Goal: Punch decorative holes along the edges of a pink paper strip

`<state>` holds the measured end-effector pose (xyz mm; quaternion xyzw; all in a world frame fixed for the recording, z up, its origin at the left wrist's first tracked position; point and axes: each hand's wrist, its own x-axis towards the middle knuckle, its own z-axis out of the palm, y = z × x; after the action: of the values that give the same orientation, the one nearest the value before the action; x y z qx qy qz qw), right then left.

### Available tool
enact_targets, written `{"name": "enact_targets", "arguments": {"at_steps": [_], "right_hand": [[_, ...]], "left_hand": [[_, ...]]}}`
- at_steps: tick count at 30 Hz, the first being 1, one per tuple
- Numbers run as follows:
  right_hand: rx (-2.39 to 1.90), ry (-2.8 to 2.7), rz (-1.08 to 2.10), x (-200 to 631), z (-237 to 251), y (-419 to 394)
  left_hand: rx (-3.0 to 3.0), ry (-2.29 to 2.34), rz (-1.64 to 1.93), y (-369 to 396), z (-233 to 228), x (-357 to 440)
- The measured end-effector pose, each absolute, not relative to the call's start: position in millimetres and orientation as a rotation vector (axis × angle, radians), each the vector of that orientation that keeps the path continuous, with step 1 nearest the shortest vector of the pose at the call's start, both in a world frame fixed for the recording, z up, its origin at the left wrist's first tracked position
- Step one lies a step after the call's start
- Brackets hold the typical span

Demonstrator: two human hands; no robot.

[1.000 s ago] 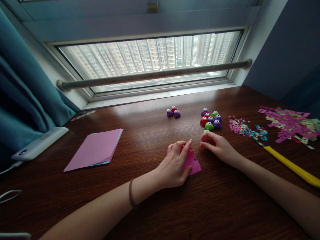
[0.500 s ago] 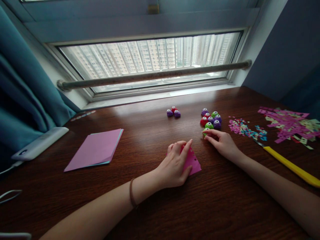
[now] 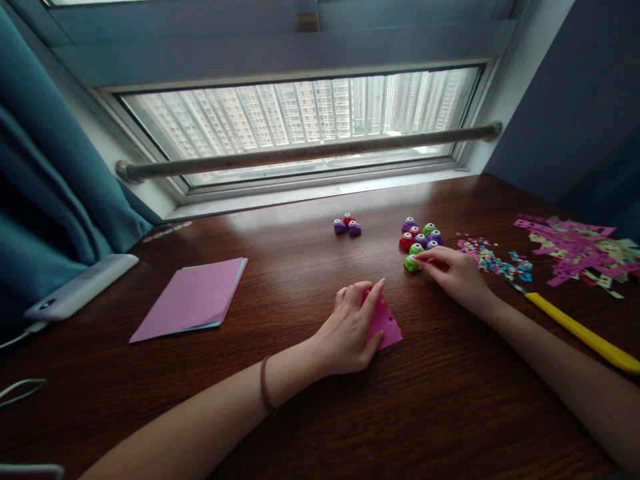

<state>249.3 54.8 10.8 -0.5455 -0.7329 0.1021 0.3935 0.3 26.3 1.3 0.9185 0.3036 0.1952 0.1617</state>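
My left hand (image 3: 347, 327) lies on a small bright pink paper (image 3: 385, 323), thumb and index finger spread apart. The paper has star-shaped cut-outs; much of it is hidden under the palm. My right hand (image 3: 455, 275) is beside the nearest green craft punch (image 3: 412, 263), fingertips at its right edge and not wrapped around it. Behind that punch, several more small punches in purple, red (image 3: 406, 241) and green (image 3: 429, 229), all with white round tops, stand in a cluster. My right hand partly covers a purple one (image 3: 432, 245).
Three more punches (image 3: 347, 225) stand farther back. A stack of pink and blue paper (image 3: 187, 297) lies left, near a white device (image 3: 83, 285). To the right are confetti bits (image 3: 487, 257), punched paper strips (image 3: 575, 247) and a yellow utility knife (image 3: 583, 332). A window bar (image 3: 310, 155) crosses behind.
My right hand has drawn back to the right, off the nearest green punch, which now shows more fully. My left hand and the pink paper have stayed in place.
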Motion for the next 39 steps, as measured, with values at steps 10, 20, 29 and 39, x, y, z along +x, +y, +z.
{"name": "enact_targets", "arguments": {"at_steps": [10, 20, 29, 39], "right_hand": [[-1.836, -1.845, -0.429, 327.8, 16.2, 76.2], [-2.024, -1.789, -0.468, 323.5, 23.0, 70.8], [-1.870, -1.801, -0.444, 316.4, 23.9, 69.1], [-1.825, -1.823, -0.428, 313.9, 22.5, 70.2]], "left_hand": [[2.618, 0.860, 0.565, 26.3, 0.9, -0.2], [2.631, 0.868, 0.552, 25.6, 1.7, -0.2], [2.629, 0.880, 0.540, 25.6, 2.8, 0.0], [2.646, 0.894, 0.499, 25.3, 4.4, 0.0]]}}
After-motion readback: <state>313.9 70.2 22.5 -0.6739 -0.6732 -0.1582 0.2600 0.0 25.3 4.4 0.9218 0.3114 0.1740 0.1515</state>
